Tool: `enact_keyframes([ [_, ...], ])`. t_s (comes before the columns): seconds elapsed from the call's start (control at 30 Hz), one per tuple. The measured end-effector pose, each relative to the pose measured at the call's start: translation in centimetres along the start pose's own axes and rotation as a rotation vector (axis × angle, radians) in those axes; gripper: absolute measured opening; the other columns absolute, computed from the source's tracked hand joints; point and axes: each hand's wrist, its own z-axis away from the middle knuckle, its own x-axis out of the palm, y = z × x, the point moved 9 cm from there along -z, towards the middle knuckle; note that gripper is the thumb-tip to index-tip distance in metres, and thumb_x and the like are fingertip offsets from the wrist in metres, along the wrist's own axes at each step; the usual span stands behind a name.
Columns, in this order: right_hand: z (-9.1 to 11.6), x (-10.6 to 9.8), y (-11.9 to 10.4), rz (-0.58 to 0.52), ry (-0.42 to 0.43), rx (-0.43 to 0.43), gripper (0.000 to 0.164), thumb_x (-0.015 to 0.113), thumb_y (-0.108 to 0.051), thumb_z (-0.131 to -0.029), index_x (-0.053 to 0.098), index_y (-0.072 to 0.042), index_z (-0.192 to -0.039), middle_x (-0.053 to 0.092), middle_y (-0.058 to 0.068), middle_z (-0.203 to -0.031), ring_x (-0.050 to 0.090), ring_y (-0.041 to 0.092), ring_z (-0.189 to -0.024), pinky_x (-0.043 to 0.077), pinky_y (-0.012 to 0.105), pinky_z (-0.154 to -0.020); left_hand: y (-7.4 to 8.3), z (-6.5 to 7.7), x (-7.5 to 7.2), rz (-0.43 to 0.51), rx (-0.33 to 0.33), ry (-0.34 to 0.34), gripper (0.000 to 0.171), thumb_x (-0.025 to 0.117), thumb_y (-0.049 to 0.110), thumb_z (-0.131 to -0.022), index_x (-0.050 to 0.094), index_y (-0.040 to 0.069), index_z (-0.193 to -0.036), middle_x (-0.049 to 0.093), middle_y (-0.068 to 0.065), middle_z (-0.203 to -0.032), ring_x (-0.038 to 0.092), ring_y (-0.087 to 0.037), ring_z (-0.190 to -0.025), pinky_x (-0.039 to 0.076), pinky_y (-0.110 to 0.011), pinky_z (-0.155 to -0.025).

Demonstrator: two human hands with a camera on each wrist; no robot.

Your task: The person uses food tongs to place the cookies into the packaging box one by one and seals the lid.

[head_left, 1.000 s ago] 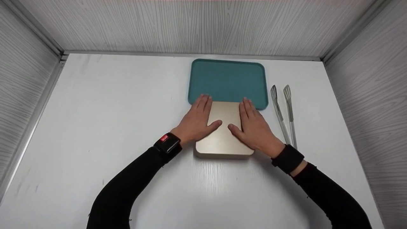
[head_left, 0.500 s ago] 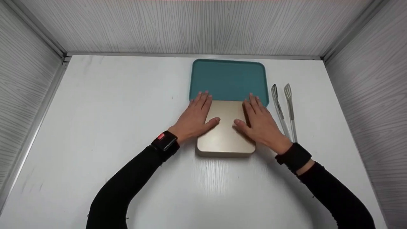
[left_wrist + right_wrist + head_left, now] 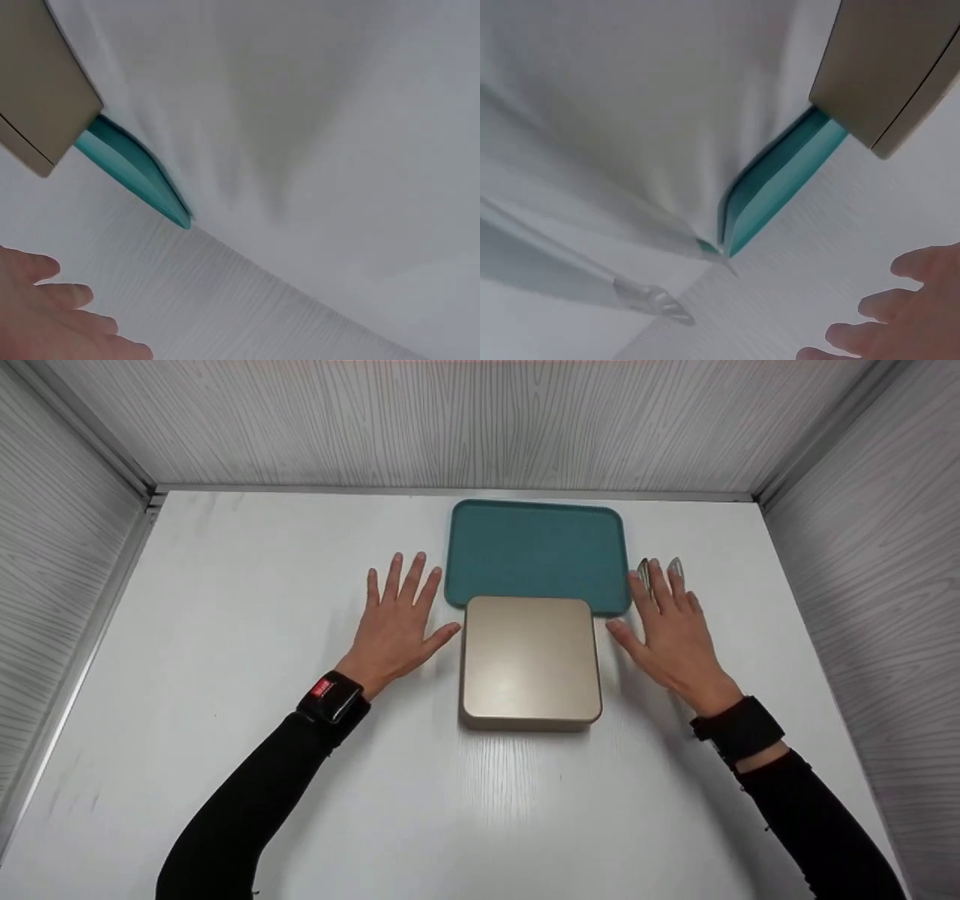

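A gold square metal tin, its lid seam visible in the wrist views, sits on the white table just in front of the teal tray. To its left hovers my left hand, fingers spread, thumb tip close to the tin's side. My right hand is spread to the right of the tin and overlaps a pair of metal tongs, whose slotted ends show beyond the fingertips. Both hands hold nothing. In the right wrist view the tongs lie beside the tray's corner, with the right fingers apart from them.
Grey wood-grain panels enclose the back and both sides of the white table. The tray reaches nearly to the back panel. A black band is strapped on each wrist.
Both hands have come off the tin and spread apart, the left hand leftward and the right hand rightward over the tongs. The tin and the tray stay in place.
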Motion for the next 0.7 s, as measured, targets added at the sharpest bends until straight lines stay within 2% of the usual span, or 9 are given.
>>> enact_keyframes([
  [0.1, 0.2, -0.4, 1.4, 0.017, -0.003, 0.023, 0.083, 0.047, -0.061, -0.104, 0.026, -0.009, -0.165, 0.012, 0.023, -0.17, 0.008, 0.048, -0.156, 0.017, 0.072, -0.118, -1.3, 0.5, 0.0, -0.016, -0.048, -0.011, 0.091, 0.037, 0.071, -0.102, 0.021, 0.009, -0.166, 0.007, -0.02, -0.172, -0.001, -0.044, -0.157, 0.001, -0.07, -0.121],
  [0.27, 0.5, -0.5, 3.7, 0.013, -0.043, 0.077, 0.083, 0.044, -0.063, -0.104, 0.024, -0.012, -0.166, 0.009, 0.022, -0.171, 0.004, 0.049, -0.155, 0.012, 0.074, -0.118, -2.5, 0.9, 0.3, 0.036, -0.107, -0.037, 0.093, 0.037, 0.073, -0.1, 0.019, 0.012, -0.167, 0.004, -0.021, -0.172, -0.002, -0.046, -0.157, 0.001, -0.072, -0.12],
  [0.47, 0.7, -0.3, 5.5, 0.021, -0.067, 0.135, 0.086, 0.043, -0.066, -0.103, 0.023, -0.01, -0.166, 0.01, 0.019, -0.172, 0.003, 0.05, -0.155, 0.011, 0.075, -0.117, -3.0, 0.9, 0.7, 0.055, -0.138, -0.065, 0.093, 0.039, 0.074, -0.099, 0.021, 0.012, -0.167, 0.004, -0.021, -0.172, 0.0, -0.047, -0.157, 0.001, -0.073, -0.119],
  [0.7, 1.1, -0.3, 6.1, 0.025, -0.067, 0.145, 0.087, 0.043, -0.066, -0.103, 0.023, -0.009, -0.166, 0.01, 0.021, -0.171, 0.004, 0.052, -0.155, 0.011, 0.077, -0.116, -3.1, 1.0, 1.0, 0.047, -0.145, -0.076, 0.094, 0.039, 0.074, -0.099, 0.021, 0.012, -0.167, 0.005, -0.02, -0.172, 0.001, -0.047, -0.157, 0.001, -0.073, -0.119],
])
